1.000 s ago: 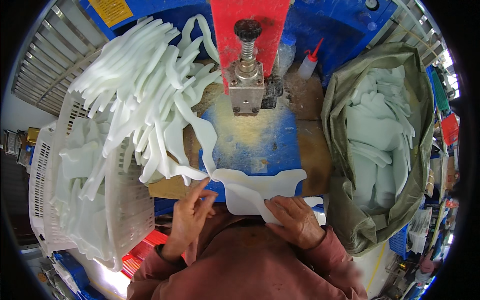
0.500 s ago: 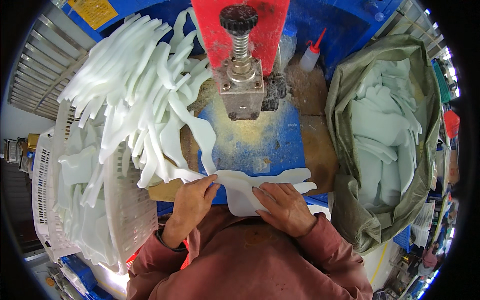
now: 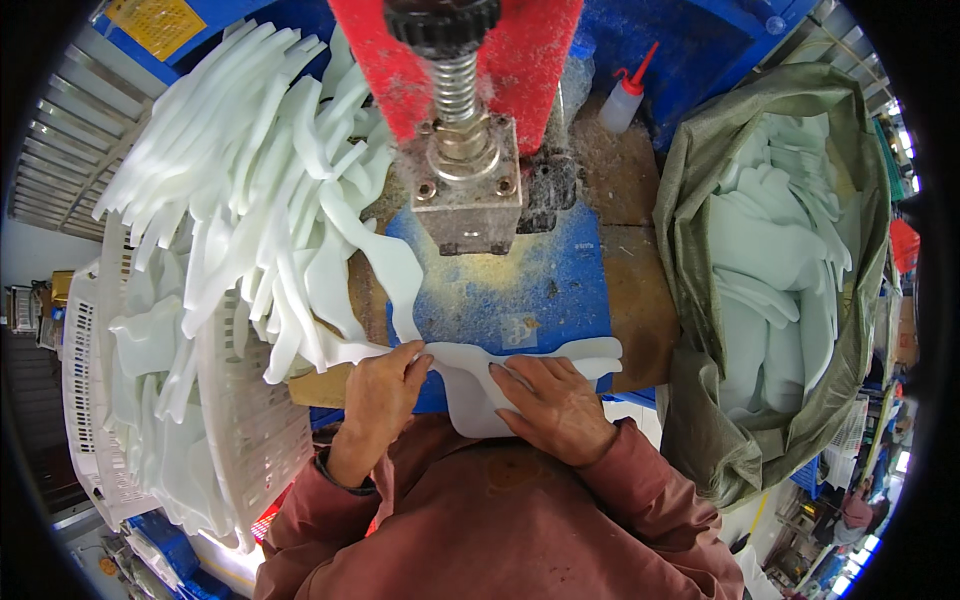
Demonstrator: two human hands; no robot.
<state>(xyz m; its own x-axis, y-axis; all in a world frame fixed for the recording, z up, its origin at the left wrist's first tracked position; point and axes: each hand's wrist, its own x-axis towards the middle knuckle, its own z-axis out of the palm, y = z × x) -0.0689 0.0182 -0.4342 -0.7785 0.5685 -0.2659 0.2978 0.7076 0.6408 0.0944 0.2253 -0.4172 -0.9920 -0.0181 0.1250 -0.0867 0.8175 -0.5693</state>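
A flat, wavy-edged white foam-like piece [image 3: 468, 398] lies across the front edge of the work table, its lower lobe hanging toward my body. My left hand [image 3: 382, 405] pinches its left part between thumb and fingers. On its right part, my right hand [image 3: 556, 408] grips with the fingers bent over the surface. At least one similar narrow strip [image 3: 592, 348] lies along its upper edge, with its end reaching past my right hand. Just beyond stands a red machine with a metal head [image 3: 468, 205] over a dusty blue plate [image 3: 560, 300].
A large heap of white strips [image 3: 250, 150] spreads at the left, some reaching near my left hand. Below it stands a white slatted basket [image 3: 255, 430] of similar pieces. At the right is an olive woven sack [image 3: 685, 250] of white pieces. A red-tipped bottle [image 3: 620, 108] stands behind.
The view has shifted slightly, so the machine head appears larger and lower. My right hand has moved a little left on the piece; both hands keep their grip.
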